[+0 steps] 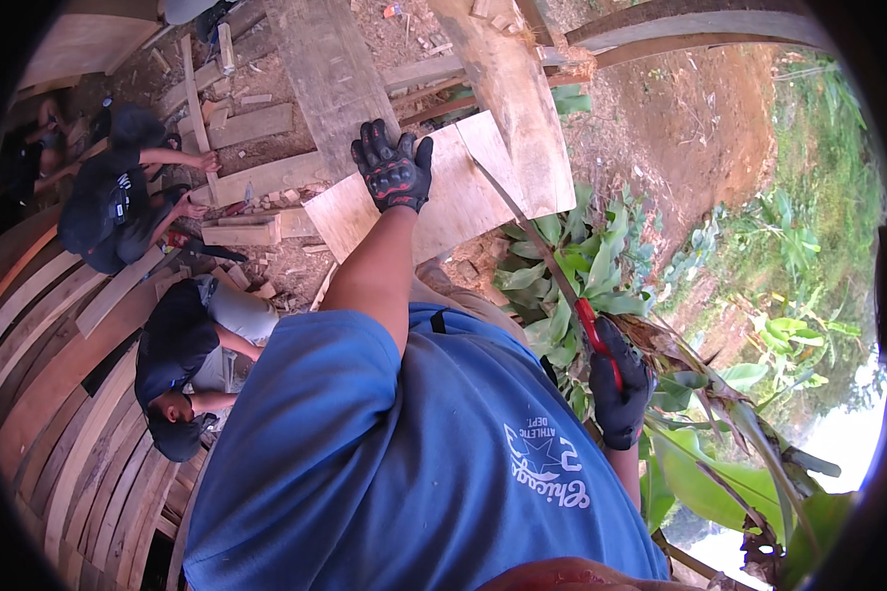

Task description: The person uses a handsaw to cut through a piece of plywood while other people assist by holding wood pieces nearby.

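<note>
My left hand (394, 167), in a black glove with red marks, lies flat with fingers spread on a pale wooden board (443, 212). In my right hand (619, 384), also gloved in black, is the red handle of a handsaw (542, 241). The saw's long blade slants up and left, and its far end sits at a cut line in the board, right of my left hand. The board rests across wider wooden planks (537, 138).
Two crouching people in dark shirts (118, 202) (177, 345) are at the left among timber pieces. Stacked long boards (79, 424) fill the lower left. Leafy plants (562, 266) grow below the board's right end, and a banana-like plant (719, 473) stands close to my right arm.
</note>
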A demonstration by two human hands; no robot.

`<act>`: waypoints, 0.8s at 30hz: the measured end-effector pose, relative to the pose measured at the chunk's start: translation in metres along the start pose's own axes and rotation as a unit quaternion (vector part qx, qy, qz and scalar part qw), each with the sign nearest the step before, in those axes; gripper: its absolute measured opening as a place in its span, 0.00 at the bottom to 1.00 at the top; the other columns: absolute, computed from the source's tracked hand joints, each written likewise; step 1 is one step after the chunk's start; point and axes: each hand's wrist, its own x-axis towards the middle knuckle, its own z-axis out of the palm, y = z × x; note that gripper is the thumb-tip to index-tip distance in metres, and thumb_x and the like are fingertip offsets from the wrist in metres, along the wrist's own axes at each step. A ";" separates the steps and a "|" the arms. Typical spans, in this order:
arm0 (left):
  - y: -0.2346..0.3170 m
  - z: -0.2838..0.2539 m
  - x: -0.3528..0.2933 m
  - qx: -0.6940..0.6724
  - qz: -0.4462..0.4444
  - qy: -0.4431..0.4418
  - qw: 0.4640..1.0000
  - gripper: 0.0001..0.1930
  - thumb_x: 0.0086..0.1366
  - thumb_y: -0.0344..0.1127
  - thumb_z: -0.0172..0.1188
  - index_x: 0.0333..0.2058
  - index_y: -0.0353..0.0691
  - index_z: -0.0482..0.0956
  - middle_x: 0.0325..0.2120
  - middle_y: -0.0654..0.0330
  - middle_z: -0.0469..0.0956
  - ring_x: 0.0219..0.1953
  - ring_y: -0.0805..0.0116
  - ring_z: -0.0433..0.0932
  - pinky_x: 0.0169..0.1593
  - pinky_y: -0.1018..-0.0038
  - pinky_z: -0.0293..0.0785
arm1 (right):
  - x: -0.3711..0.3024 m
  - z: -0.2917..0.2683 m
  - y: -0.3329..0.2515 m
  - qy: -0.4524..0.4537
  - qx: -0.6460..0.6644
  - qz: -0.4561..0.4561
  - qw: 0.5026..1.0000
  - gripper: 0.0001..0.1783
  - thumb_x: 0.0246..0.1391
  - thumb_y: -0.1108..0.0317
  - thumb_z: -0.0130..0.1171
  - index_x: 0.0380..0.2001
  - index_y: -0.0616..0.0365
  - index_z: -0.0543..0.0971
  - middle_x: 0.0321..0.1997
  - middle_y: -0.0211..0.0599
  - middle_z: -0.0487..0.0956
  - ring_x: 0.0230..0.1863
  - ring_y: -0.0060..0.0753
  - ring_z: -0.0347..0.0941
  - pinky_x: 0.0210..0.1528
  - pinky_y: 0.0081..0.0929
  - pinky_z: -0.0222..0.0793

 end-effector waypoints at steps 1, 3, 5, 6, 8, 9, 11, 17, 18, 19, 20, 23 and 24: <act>0.002 0.000 -0.001 -0.003 0.004 -0.006 1.000 0.28 0.76 0.67 0.53 0.54 0.56 0.90 0.76 0.44 0.62 0.82 0.44 0.49 0.83 0.40 0.40 | 0.000 -0.001 -0.001 0.004 -0.005 -0.004 1.000 0.24 0.65 0.79 0.62 0.64 0.61 0.84 0.62 0.50 0.88 0.61 0.44 0.87 0.63 0.37 0.79; 0.003 0.000 0.000 -0.006 0.009 -0.018 1.000 0.28 0.76 0.67 0.53 0.54 0.55 0.90 0.76 0.44 0.62 0.82 0.44 0.49 0.83 0.40 0.40 | -0.001 0.000 0.003 0.005 0.015 0.011 1.000 0.24 0.66 0.79 0.61 0.65 0.62 0.83 0.61 0.50 0.88 0.59 0.41 0.87 0.61 0.34 0.79; 0.003 -0.001 0.001 -0.015 0.010 -0.021 1.000 0.28 0.76 0.67 0.53 0.54 0.55 0.90 0.76 0.44 0.62 0.82 0.43 0.49 0.82 0.40 0.39 | 0.001 0.002 0.004 0.003 0.026 0.025 0.999 0.24 0.67 0.79 0.61 0.65 0.62 0.83 0.61 0.50 0.88 0.58 0.38 0.87 0.60 0.32 0.79; 0.002 -0.001 0.000 -0.020 0.010 -0.023 0.999 0.28 0.76 0.67 0.52 0.54 0.55 0.90 0.76 0.43 0.62 0.82 0.43 0.49 0.82 0.40 0.39 | 0.003 0.001 0.004 0.001 0.025 0.031 0.999 0.24 0.67 0.79 0.61 0.65 0.63 0.83 0.61 0.50 0.88 0.57 0.36 0.87 0.60 0.31 0.79; 0.000 0.002 0.000 -0.007 0.011 -0.014 1.000 0.28 0.76 0.67 0.53 0.54 0.55 0.91 0.76 0.44 0.61 0.82 0.42 0.50 0.82 0.39 0.40 | 0.007 -0.001 0.000 0.000 0.038 0.061 0.997 0.24 0.68 0.79 0.60 0.66 0.63 0.83 0.60 0.49 0.88 0.56 0.33 0.86 0.59 0.30 0.79; -0.001 0.003 0.000 -0.001 0.013 -0.008 1.000 0.28 0.76 0.67 0.53 0.53 0.55 0.91 0.76 0.44 0.61 0.82 0.42 0.50 0.82 0.39 0.40 | 0.009 -0.001 -0.003 0.002 0.054 0.084 0.995 0.24 0.68 0.78 0.60 0.66 0.63 0.83 0.60 0.48 0.89 0.55 0.32 0.86 0.59 0.30 0.79; 0.000 0.004 -0.002 -0.007 0.014 -0.001 1.000 0.28 0.76 0.67 0.53 0.53 0.55 0.91 0.76 0.44 0.61 0.82 0.42 0.50 0.82 0.38 0.40 | 0.010 -0.002 -0.002 0.007 0.084 0.117 0.990 0.24 0.69 0.77 0.60 0.66 0.62 0.82 0.58 0.46 0.89 0.53 0.29 0.86 0.57 0.30 0.79; 0.000 0.005 -0.002 -0.001 0.014 -0.002 1.000 0.28 0.76 0.67 0.54 0.53 0.55 0.91 0.76 0.44 0.61 0.82 0.42 0.50 0.82 0.38 0.41 | 0.020 -0.017 0.013 0.000 0.072 0.101 0.992 0.24 0.68 0.73 0.62 0.66 0.63 0.83 0.53 0.41 0.90 0.46 0.24 0.83 0.52 0.27 0.78; 0.000 0.005 -0.002 0.001 0.016 -0.001 1.000 0.28 0.76 0.67 0.54 0.53 0.55 0.91 0.76 0.44 0.61 0.82 0.42 0.50 0.82 0.38 0.41 | 0.022 -0.022 0.006 -0.016 0.080 0.122 0.989 0.24 0.67 0.73 0.63 0.65 0.63 0.84 0.53 0.41 0.90 0.45 0.24 0.83 0.51 0.27 0.78; -0.001 0.006 -0.001 0.003 0.016 0.003 1.000 0.28 0.76 0.67 0.54 0.53 0.55 0.91 0.76 0.45 0.61 0.82 0.42 0.50 0.82 0.38 0.41 | 0.024 -0.021 0.006 -0.019 0.084 0.109 0.990 0.24 0.67 0.73 0.63 0.65 0.63 0.84 0.52 0.41 0.90 0.44 0.24 0.83 0.50 0.27 0.78; -0.001 0.008 -0.001 0.006 0.017 0.007 1.000 0.28 0.76 0.67 0.54 0.53 0.55 0.91 0.77 0.45 0.60 0.82 0.43 0.49 0.82 0.38 0.41 | 0.028 -0.020 0.005 -0.022 0.088 0.096 0.991 0.25 0.66 0.73 0.63 0.65 0.63 0.84 0.51 0.40 0.90 0.42 0.24 0.83 0.49 0.27 0.78; 0.002 0.006 -0.002 0.000 0.022 0.004 1.000 0.28 0.75 0.68 0.54 0.53 0.55 0.91 0.77 0.45 0.60 0.82 0.43 0.49 0.82 0.38 0.40 | 0.032 -0.007 0.008 -0.006 0.070 0.020 0.997 0.25 0.65 0.73 0.63 0.64 0.62 0.84 0.47 0.38 0.90 0.35 0.21 0.80 0.42 0.26 0.77; 0.001 0.004 -0.002 -0.002 0.019 0.001 1.000 0.28 0.75 0.68 0.54 0.53 0.55 0.91 0.77 0.45 0.60 0.82 0.43 0.49 0.82 0.38 0.40 | 0.034 -0.007 -0.002 -0.013 0.052 0.036 0.998 0.24 0.65 0.72 0.63 0.64 0.62 0.85 0.45 0.37 0.90 0.34 0.20 0.78 0.40 0.26 0.76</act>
